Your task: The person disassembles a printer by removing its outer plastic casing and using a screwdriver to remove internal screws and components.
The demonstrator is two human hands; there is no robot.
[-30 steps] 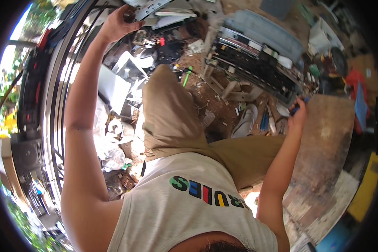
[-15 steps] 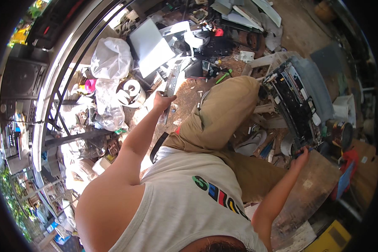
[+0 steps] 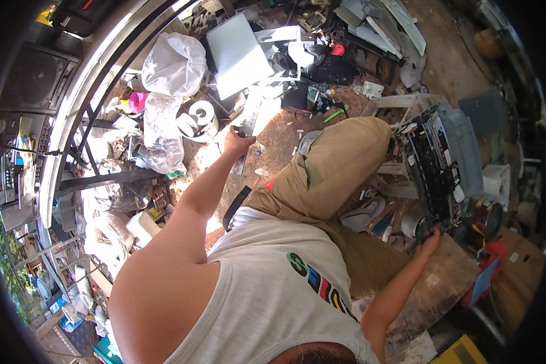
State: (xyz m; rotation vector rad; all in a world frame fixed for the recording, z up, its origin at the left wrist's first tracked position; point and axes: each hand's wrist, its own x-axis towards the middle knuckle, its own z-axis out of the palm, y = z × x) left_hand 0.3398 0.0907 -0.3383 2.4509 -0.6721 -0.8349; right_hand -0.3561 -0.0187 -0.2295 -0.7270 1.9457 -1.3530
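My left hand point(image 3: 238, 144) is closed around a long, flat metal strip point(image 3: 249, 124) with holes along it. The strip points away from me over the dirt-covered floor, its far part in bright sunlight. At the lower right, my right hand point(image 3: 429, 241) has its fingers curled just below the near end of a dark printer-like mechanism point(image 3: 432, 164). A small dark item seems to be in those fingers, but its kind is too unclear to name. The mechanism stands tilted beside my bent knee, with a grey translucent cover point(image 3: 464, 151) along its far side.
A wooden stool frame point(image 3: 400, 109) stands beyond my knee. A wooden board point(image 3: 434, 285) lies under my right forearm. White rolls point(image 3: 199, 116) and plastic bags point(image 3: 175, 67) are at the left. Scrap panels point(image 3: 236, 54) and a speaker point(image 3: 36, 79) lie farther out.
The whole view has shifted a little. My right hand has drawn slightly back and left from the mechanism's near end. My left hand still grips the metal strip, which is tilted differently.
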